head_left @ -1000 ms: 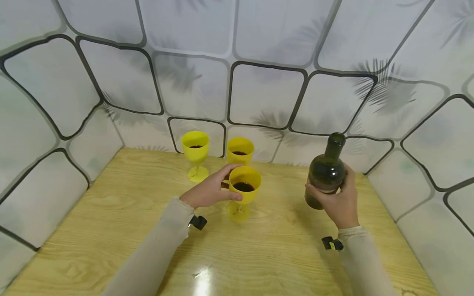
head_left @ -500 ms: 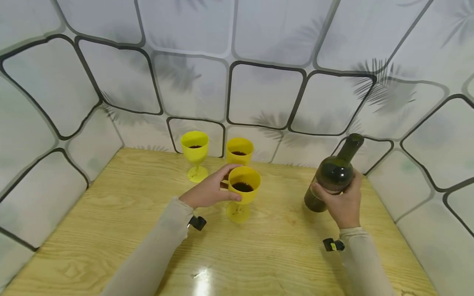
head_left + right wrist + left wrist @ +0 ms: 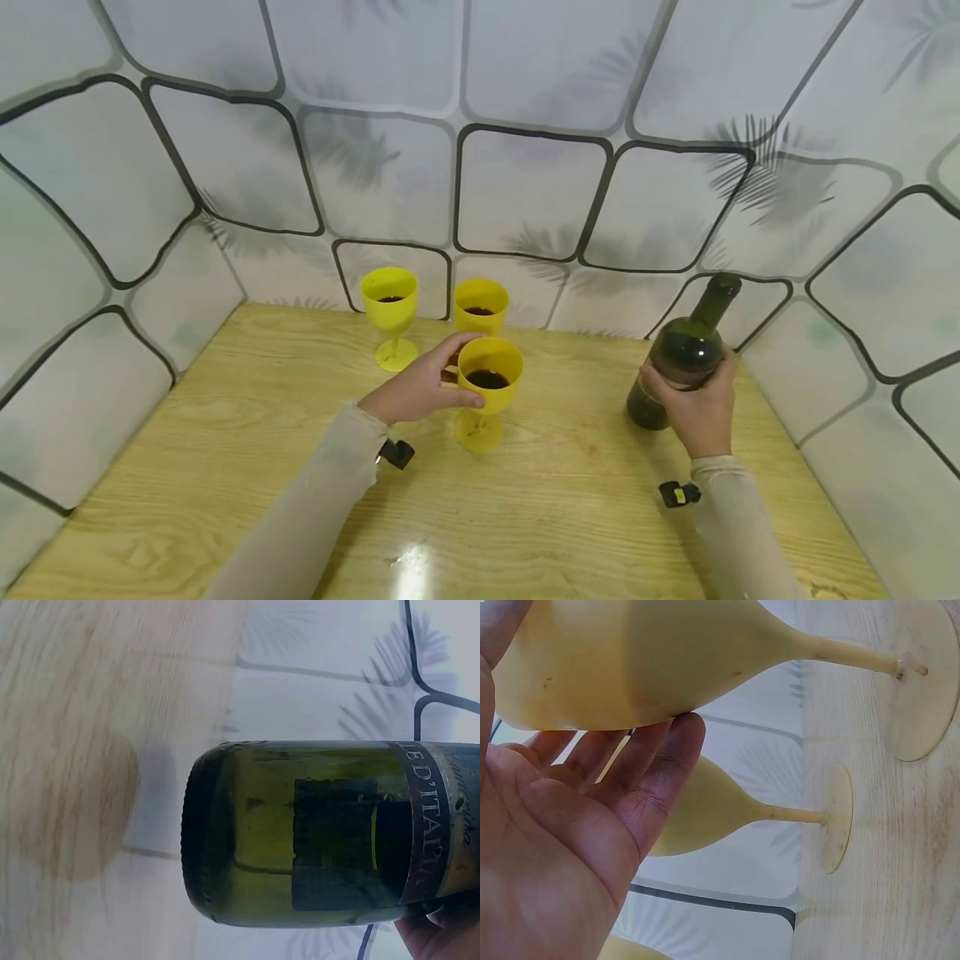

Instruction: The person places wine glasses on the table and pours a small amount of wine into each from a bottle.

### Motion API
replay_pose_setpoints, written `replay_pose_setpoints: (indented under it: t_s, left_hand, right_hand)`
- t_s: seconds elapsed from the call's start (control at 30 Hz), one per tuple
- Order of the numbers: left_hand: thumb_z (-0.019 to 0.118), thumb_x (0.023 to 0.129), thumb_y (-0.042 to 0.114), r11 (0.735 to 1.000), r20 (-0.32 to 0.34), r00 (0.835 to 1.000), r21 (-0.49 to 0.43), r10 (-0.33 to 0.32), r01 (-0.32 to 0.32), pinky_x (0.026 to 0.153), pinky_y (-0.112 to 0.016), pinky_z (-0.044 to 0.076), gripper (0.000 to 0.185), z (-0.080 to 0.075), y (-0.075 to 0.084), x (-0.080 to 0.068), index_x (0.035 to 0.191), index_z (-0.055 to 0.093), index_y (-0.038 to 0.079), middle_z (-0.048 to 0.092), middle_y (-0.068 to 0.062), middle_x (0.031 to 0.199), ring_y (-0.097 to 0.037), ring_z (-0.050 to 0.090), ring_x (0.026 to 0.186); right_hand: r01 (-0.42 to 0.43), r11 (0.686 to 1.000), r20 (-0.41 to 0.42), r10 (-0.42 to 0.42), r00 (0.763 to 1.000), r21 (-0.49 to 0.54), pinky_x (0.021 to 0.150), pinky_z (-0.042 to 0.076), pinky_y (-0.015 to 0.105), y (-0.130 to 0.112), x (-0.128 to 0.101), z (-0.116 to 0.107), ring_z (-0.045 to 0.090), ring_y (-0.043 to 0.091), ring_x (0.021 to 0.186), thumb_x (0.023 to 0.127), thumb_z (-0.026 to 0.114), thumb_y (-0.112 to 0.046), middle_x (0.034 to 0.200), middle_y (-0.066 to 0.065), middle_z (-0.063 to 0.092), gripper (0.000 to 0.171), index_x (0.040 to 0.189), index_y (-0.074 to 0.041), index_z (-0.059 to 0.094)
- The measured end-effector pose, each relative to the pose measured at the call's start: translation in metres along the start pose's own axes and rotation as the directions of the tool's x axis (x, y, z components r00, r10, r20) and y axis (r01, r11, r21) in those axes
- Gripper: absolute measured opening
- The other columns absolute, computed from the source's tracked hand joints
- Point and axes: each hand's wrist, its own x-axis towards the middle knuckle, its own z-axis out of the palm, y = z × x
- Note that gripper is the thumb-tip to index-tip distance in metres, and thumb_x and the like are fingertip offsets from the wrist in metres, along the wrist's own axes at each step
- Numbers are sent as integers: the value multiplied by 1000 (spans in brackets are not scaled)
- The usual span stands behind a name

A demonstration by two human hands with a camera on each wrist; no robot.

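Note:
My left hand (image 3: 422, 385) holds the bowl of the front yellow goblet (image 3: 491, 377) from its left side, thumb in front and fingers behind. Dark liquid lies in that goblet, and its foot stands on the wooden table (image 3: 570, 517). In the left wrist view, the fingertips touch the bowl (image 3: 660, 660) above the stem. On the right, my right hand (image 3: 697, 408) grips a dark green wine bottle (image 3: 684, 350) round its body. The bottle leans with its neck to the right. In the right wrist view, its base (image 3: 206, 832) appears apart from the tabletop, with a shadow beside it.
Two more yellow goblets with dark liquid stand behind: one at the back left (image 3: 390, 304), the other (image 3: 480, 302) just behind the held one and partly hidden. A patterned wall (image 3: 532, 192) borders the table at the back and sides.
The bottle has gone from nearly upright to tilted, its neck swinging right, and its base has lately shifted slightly right. The left hand and its goblet hold their place; the view has shifted slightly.

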Motion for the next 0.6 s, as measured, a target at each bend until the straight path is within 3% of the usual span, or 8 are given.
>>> replay_pose_setpoints:
  t_s: [0.2,0.6]
  left_hand:
    - [82,88,45,1000,2,1000,-3,0,0,108,-45,47,88,0,0,0,159,33,29,54,7,141,-17,55,125]
    - [81,88,46,1000,3,1000,10,-7,7,108,-45,46,89,0,-1,0,160,32,27,54,8,141,-17,55,126]
  right_hand:
    - [-54,998,-30,53,998,-27,107,42,39,5,2,-5,54,16,120,80,90,-15,138,8,56,94,152,-21,31]
    - [-95,995,-102,92,991,-33,111,40,47,18,6,-8,54,28,125,80,90,-20,142,13,54,93,152,-22,30]
